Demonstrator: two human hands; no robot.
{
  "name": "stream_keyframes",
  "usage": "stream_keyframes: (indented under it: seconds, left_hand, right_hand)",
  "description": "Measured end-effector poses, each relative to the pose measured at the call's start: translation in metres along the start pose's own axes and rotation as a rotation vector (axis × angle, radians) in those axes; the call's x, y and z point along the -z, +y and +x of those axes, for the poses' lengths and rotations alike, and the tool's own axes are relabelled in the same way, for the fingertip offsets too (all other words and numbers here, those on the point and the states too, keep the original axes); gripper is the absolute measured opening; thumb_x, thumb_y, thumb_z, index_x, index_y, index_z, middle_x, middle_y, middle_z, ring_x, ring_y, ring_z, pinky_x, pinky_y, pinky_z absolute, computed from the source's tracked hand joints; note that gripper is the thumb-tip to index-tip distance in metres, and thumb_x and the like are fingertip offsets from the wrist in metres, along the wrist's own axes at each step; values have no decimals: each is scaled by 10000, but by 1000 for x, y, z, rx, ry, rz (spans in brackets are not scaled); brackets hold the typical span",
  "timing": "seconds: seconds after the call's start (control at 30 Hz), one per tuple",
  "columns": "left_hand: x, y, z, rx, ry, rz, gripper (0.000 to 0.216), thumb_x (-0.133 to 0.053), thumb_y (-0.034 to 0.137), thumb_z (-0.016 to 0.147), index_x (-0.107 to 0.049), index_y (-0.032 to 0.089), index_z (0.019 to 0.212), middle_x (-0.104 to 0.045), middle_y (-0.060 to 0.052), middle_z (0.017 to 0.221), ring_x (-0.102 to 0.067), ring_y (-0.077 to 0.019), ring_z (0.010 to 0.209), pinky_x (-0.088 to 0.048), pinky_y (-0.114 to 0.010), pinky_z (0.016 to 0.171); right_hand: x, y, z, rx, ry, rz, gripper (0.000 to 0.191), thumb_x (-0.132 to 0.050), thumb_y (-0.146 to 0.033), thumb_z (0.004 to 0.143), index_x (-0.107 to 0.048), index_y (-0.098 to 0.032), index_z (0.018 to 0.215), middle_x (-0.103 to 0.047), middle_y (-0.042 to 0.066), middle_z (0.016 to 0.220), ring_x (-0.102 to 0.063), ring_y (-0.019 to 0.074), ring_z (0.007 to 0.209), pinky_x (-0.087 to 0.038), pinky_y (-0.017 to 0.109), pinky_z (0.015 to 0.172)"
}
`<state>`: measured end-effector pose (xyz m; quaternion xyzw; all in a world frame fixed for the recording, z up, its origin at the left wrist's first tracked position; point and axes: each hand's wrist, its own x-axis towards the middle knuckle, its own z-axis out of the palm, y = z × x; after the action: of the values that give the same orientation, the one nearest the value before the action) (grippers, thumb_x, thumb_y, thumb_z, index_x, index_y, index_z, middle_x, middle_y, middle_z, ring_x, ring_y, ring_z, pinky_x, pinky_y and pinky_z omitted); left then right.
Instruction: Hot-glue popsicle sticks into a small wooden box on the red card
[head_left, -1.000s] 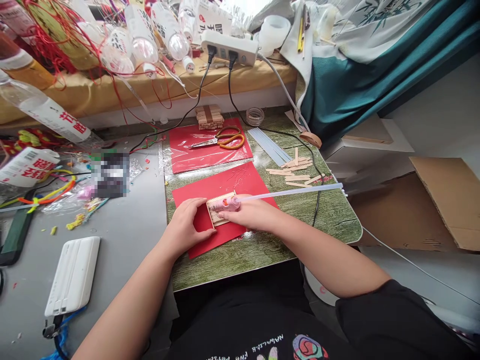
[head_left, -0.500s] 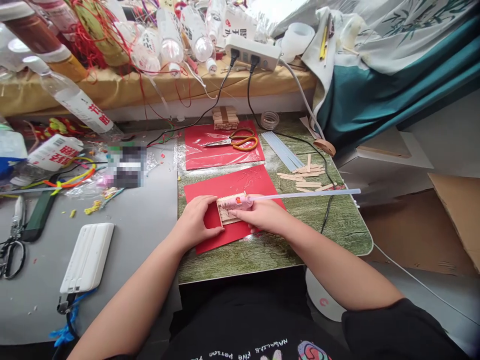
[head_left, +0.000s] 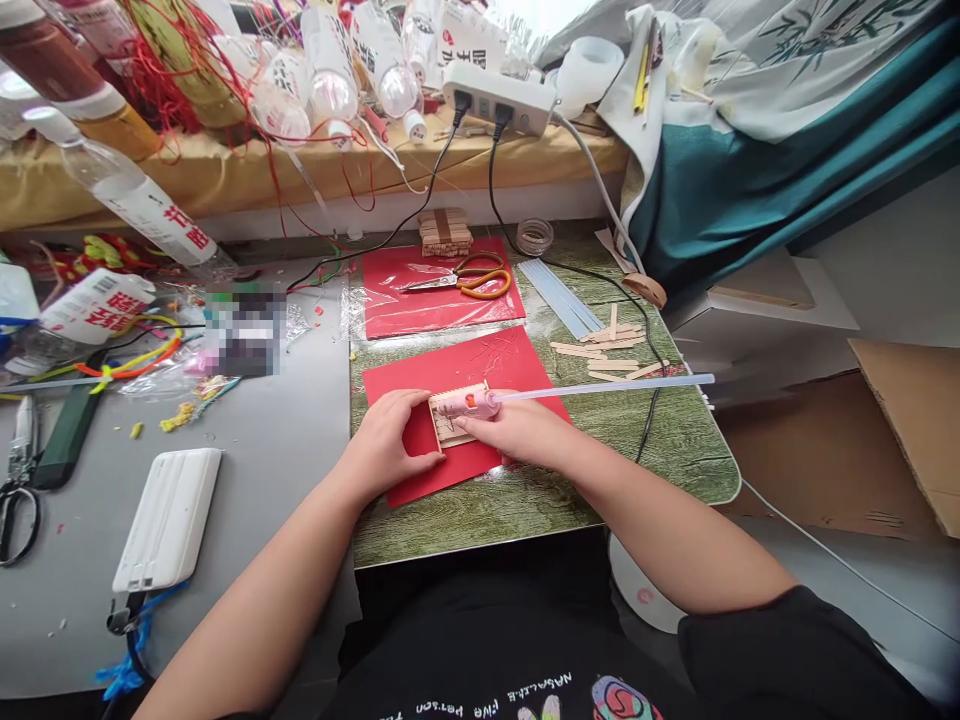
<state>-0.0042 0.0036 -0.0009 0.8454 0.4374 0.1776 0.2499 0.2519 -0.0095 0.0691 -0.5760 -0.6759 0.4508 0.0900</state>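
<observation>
My right hand is closed round a pink glue gun, whose long clear glue stick juts out to the right. The gun's nozzle rests over a small panel of wooden craft sticks. That panel lies on a red paper sheet on the green wood-pattern mat. My left hand lies on the red sheet with its fingers curled against the panel's left edge, steadying it.
Loose craft sticks and spare glue sticks lie to the right. Orange scissors rest on a second red sheet behind. A white power bank sits left; bottles and a power strip crowd the back ledge.
Both hands stay on the stick panel with the glue gun. Only the camera view has shifted slightly.
</observation>
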Motion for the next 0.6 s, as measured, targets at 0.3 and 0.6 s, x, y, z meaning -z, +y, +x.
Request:
stream_keyframes:
  seconds: [0.3, 0.6]
  left_hand:
    - [1, 0, 0, -7, -5, 8, 827, -869, 442, 797, -467, 287, 1503, -587, -110, 1498, -542, -349, 1418, -463, -550, 1196]
    - [-1, -1, 0, -17, 7, 7, 829, -861, 433, 799, -460, 296, 1512, -588, -110, 1493, -544, -357, 1415, -465, -564, 1190]
  right_hand:
    - [-3, 9, 6, 102, -40, -65, 342, -494, -442, 1066, -765, -333, 1243, -759, 30, 1121, -644, 246, 1097, -445, 329, 942]
    - [-1, 6, 2, 90, -56, -35, 315, -545, -417, 1058, -773, -333, 1258, -767, 16, 1160, -659, 224, 1081, -462, 297, 883]
